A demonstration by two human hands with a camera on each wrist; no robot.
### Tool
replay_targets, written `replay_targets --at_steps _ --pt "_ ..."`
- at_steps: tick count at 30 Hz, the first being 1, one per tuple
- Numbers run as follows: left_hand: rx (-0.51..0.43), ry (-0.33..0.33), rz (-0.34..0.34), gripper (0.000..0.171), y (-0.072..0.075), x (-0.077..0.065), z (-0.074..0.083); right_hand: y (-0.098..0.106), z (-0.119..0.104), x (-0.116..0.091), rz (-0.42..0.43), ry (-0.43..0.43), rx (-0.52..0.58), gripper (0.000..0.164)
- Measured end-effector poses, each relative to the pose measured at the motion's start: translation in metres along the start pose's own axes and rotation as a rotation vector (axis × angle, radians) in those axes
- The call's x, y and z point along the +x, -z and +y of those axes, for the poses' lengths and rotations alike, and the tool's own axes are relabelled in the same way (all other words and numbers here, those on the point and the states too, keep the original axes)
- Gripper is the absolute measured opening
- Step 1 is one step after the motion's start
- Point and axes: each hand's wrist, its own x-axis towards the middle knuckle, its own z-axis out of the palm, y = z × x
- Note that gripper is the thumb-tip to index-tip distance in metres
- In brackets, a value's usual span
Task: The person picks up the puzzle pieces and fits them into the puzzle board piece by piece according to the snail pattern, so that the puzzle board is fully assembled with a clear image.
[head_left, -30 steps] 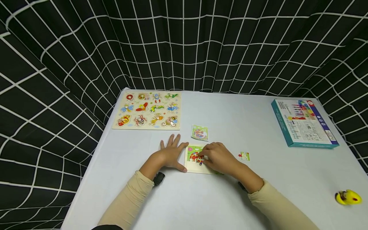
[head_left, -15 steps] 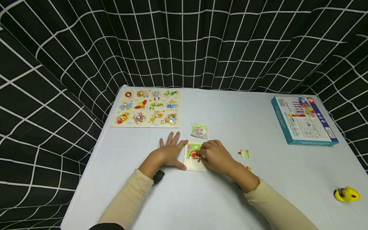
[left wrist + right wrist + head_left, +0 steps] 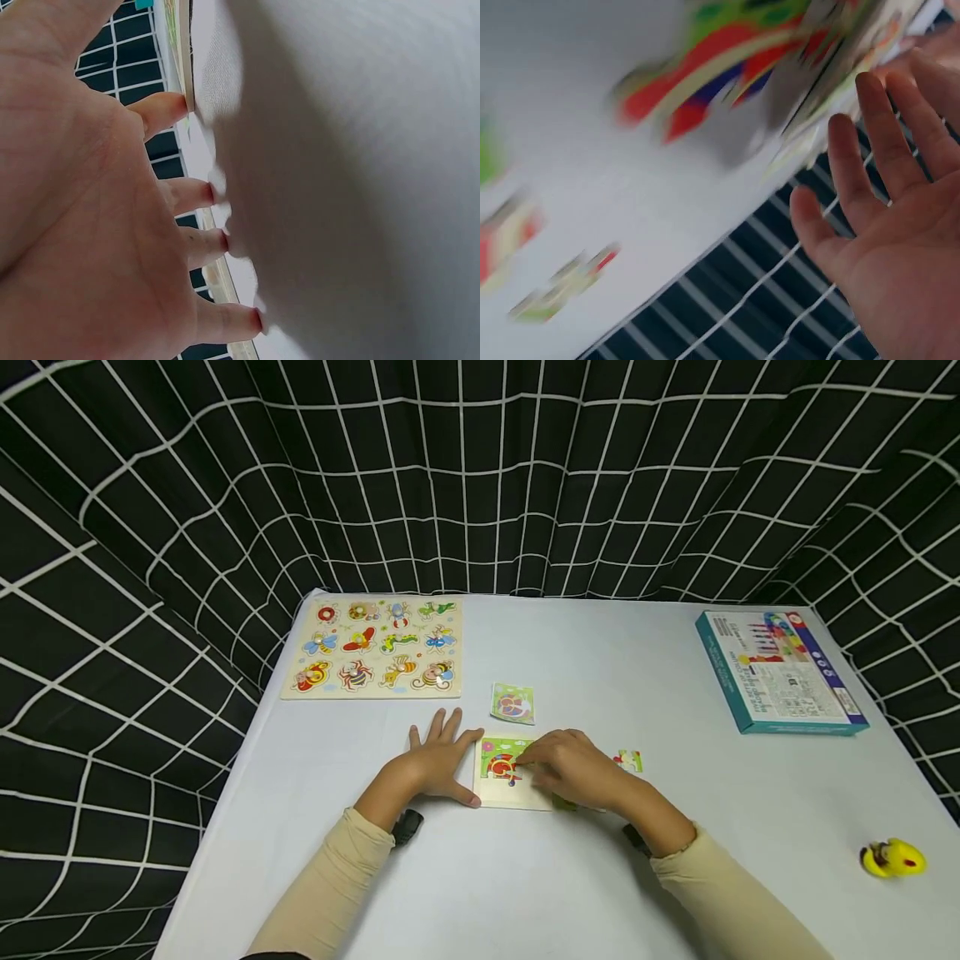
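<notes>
My left hand (image 3: 433,768) lies spread at the left side of a small wooden puzzle board (image 3: 517,799), with index finger and thumb touching its left corners. In the left wrist view the fingers (image 3: 202,247) are straight and hold nothing. Joined red and green puzzle pieces (image 3: 498,760) fill the board's upper left part. My right hand (image 3: 577,768) is over the board's right side, index finger reaching to those pieces and hiding part of them. In the right wrist view its fingers (image 3: 889,146) look loose; no held piece shows. A loose puzzle piece (image 3: 628,761) lies to its right.
A picture card (image 3: 513,703) lies just beyond the board. At the back left is a larger insect peg puzzle (image 3: 375,647). A teal-edged box (image 3: 780,672) stands at the right, with a yellow toy (image 3: 892,858) nearer. A loose green piece (image 3: 564,803) shows beneath the right hand.
My right fingers, earlier pinching at a piece on the board, have loosened, with the thumb drawn back and the hand slightly right. The left hand stays at the board's edge. The head view has shifted slightly.
</notes>
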Motion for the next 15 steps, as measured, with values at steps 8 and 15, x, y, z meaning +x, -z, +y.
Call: replay_targets --at_steps 8,15 --pt "-0.002 -0.001 -0.009 0.108 -0.001 0.000 -0.001 0.018 0.037 -0.040 0.123 -0.184 -0.073 0.031" --pt "0.002 0.000 -0.012 0.108 0.000 0.000 -0.001 0.028 0.063 -0.072 0.113 -0.334 -0.135 0.030"
